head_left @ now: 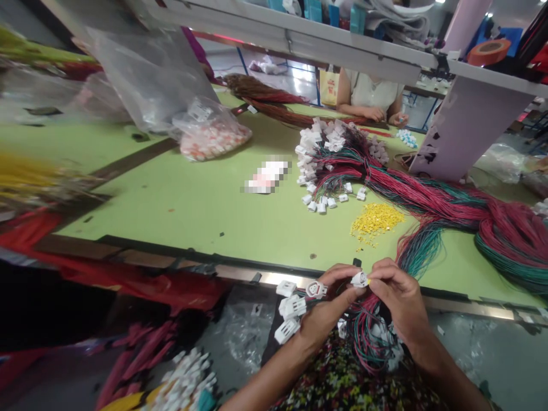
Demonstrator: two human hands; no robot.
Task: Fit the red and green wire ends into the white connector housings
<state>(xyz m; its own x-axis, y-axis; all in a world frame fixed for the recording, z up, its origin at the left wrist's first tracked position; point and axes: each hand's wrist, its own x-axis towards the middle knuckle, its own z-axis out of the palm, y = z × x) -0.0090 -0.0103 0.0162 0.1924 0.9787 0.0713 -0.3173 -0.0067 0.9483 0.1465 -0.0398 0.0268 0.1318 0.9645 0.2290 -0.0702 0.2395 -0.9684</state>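
Note:
My left hand (327,305) pinches a white plastic wire connector (359,279) just past the table's front edge. My right hand (400,297) is closed at the connector's right side, a tiny yellow piece (369,282) showing at its fingertips. Whether that piece sits inside the connector or only touches it, I cannot tell. Several more white connectors (293,307) stick out to the left of my left wrist. Red, green and black wires (368,337) hang below both hands over my lap. A heap of small yellow pieces (377,221) lies on the green table beyond.
A thick wire bundle with white connectors (406,185) stretches across the table's right side. Further left are a bag of white and orange parts (209,137) and a blurred-out paper (268,177). A shelf (321,40) spans overhead; another person (370,97) sits opposite.

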